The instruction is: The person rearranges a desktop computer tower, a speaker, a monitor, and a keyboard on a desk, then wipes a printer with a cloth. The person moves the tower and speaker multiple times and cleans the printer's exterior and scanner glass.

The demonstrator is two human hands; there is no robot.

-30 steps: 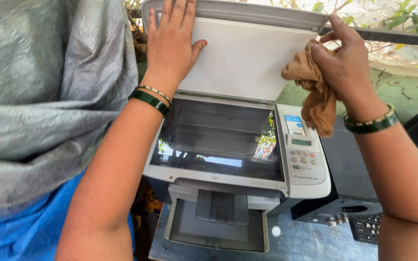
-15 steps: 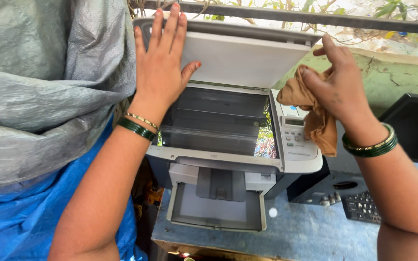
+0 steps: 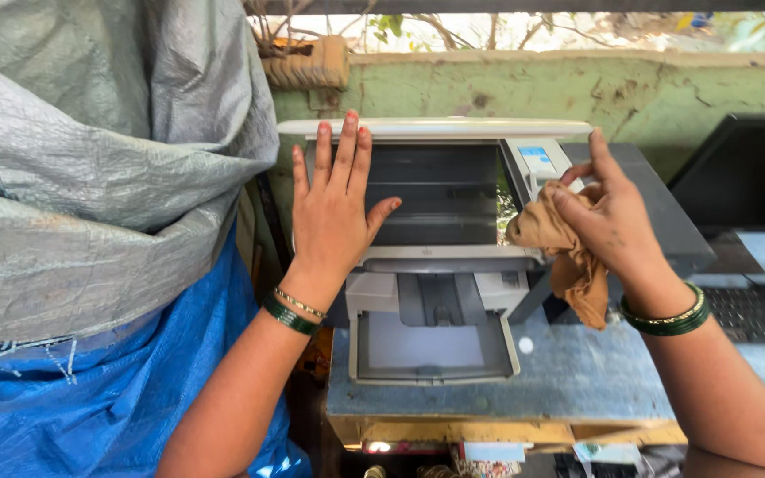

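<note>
printer, one, on blue tabletop, lid seen edge-on above glass. left hand flat, fingers spread wide, at the printer's left side. right hand pinches one brown cloth beside control panel; two bangles each wrist.

A small rectangular blue-and-white label sits at the far end of the printer's control panel, on the grey strip to the right of the scanner glass and just beyond the raised fingers of the person's right hand. The panel's own little display cannot be made out, being hidden behind those fingers and the brown cloth they hold. At the right edge stands a dark, unlit monitor screen, a black rectangle tilted back against the green wall, with a black keyboard lying just in front of it.
</note>
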